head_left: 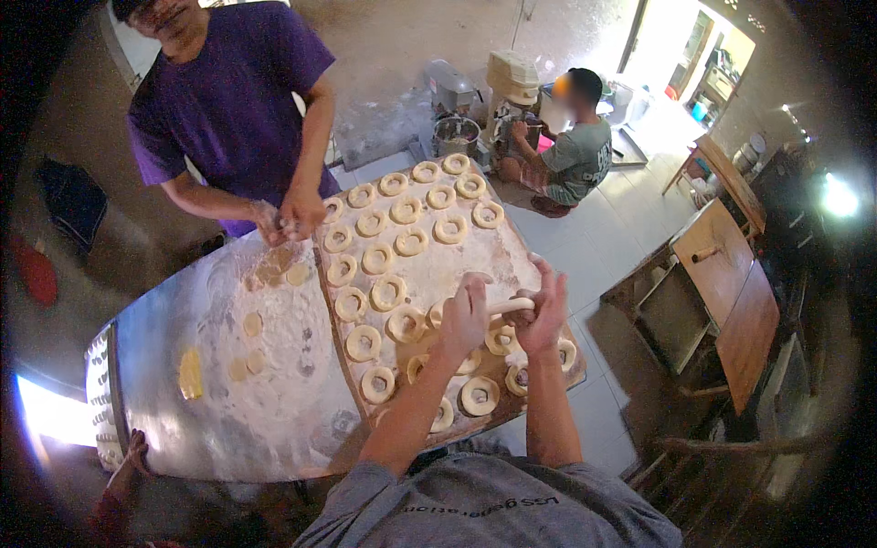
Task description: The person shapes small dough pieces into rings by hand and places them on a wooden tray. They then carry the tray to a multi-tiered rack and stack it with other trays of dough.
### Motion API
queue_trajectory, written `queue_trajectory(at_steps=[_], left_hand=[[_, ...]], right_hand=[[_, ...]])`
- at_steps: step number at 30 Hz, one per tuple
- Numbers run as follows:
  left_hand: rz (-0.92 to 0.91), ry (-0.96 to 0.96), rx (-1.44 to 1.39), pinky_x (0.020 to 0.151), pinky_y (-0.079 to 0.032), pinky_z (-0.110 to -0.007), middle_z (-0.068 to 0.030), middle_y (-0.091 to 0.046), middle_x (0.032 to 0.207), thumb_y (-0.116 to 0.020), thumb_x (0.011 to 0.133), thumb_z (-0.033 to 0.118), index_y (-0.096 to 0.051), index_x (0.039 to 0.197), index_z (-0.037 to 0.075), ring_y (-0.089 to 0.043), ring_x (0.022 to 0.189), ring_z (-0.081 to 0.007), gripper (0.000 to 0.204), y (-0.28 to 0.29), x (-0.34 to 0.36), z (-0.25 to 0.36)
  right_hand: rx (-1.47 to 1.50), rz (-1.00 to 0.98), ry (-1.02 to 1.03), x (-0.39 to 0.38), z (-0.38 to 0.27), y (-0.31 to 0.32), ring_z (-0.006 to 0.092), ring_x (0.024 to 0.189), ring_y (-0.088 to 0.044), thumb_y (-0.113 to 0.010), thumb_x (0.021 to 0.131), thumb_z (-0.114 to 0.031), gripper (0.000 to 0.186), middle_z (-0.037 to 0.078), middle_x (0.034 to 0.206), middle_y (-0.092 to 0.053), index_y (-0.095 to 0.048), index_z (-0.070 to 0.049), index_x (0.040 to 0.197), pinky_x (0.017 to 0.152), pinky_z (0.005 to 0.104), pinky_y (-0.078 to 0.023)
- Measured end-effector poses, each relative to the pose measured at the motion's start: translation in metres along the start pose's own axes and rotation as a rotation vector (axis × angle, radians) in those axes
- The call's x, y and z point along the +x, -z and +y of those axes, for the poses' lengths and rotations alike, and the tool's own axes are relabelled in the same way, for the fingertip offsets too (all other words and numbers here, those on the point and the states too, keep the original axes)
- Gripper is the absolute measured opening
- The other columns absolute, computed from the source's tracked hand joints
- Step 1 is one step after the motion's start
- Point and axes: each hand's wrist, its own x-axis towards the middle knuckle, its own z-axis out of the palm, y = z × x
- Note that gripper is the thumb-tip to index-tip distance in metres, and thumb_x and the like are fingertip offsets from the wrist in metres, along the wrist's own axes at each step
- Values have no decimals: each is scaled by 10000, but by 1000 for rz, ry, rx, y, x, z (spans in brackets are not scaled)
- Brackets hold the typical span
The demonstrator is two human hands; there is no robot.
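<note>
- Above the floured board [498, 258], you hold one pale dough ring [508, 307] between your two hands, seen nearly edge-on and clear of the surface.
- Your left hand [466, 321] is at the ring's left end, fingers curled and close together; I cannot tell whether they pinch the dough.
- Your right hand [546, 318] is at the other end, fingers raised and bent; how firmly they close on it is hidden.
- Under and around your hands, more dough rings [467, 396] lie in rough rows on the board, some partly covered by your arms.
- To your left, the metal table [164, 416] carries flour, small flat dough pieces [253, 324] and a yellow piece [190, 373].
- Across from you, a co-worker in a purple shirt [233, 110] has both hands [294, 217] together over the table's far edge.
</note>
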Motion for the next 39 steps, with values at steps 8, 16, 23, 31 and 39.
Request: queue_trajectory(at_steps=[8,16,23,31,39], left_hand=[[-109,93,382,852,-421,-567,-368,-512,1166,-415,980,395,-399,1312,-1,-538,1039,-512,517,-51,46,-38],[-224,123,765,1013,-349,-562,-328,-380,1373,-560,868,216,-352,1419,32,-414,1250,-465,617,-6,22,-18],[67,86,522,860,-474,-556,-312,-498,1255,-531,839,91,-363,1408,20,-543,1094,-479,597,6,-9,-53],[405,521,322,771,-486,-517,-289,-617,948,-598,836,156,-426,1259,-4,-618,919,-436,484,278,-147,-73],[529,647,387,687,-513,-454,-247,-657,799,-598,887,193,-563,1135,-31,-659,768,-399,336,403,-203,-145]], right_hand=[[-1028,159,158,97,44,85,238,791,-650,-467,903,-647,871,191,940,-644,-161,-87,1495,621,351,-523],[-1939,94,117,66,38,35,389,978,-643,-628,834,-423,966,327,1018,-623,-92,63,1474,887,456,-475],[-1707,87,673,46,54,9,411,905,-622,-568,888,-304,596,255,1072,-644,-409,43,1346,842,489,-472],[-1414,-718,159,-2,208,-262,369,931,-640,-604,863,-290,316,242,939,-664,-633,-63,1079,794,429,-500],[-1535,-697,233,-15,323,-367,331,833,-663,-678,831,-235,260,190,891,-655,-630,-2,936,727,389,-526]])
